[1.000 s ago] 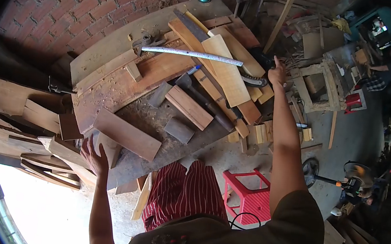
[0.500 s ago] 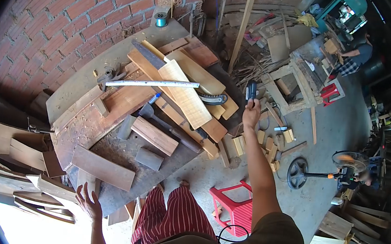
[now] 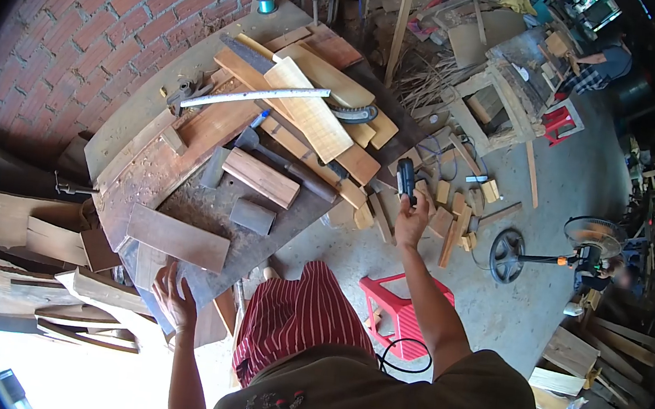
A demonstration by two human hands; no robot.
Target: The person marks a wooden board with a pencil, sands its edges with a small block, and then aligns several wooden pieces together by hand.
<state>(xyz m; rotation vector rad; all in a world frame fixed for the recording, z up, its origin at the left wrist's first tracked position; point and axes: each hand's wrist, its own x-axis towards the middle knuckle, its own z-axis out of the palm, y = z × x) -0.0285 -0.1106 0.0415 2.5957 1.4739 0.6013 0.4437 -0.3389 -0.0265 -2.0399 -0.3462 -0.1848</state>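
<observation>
Head view: 1 right hand (image 3: pixel 412 218) grips 1 dark tool (image 3: pixel 405 179) beside the workbench (image 3: pixel 143 123), lower than 0.5 s ago. 1 open left hand (image 3: pixel 174 298) now rests on 1 board (image 3: pixel 149 263).

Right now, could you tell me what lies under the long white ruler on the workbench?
The white ruler rests across stacked wooden boards and a dark metal vise. The bench surface beneath those boards is covered and cannot be seen.
</observation>
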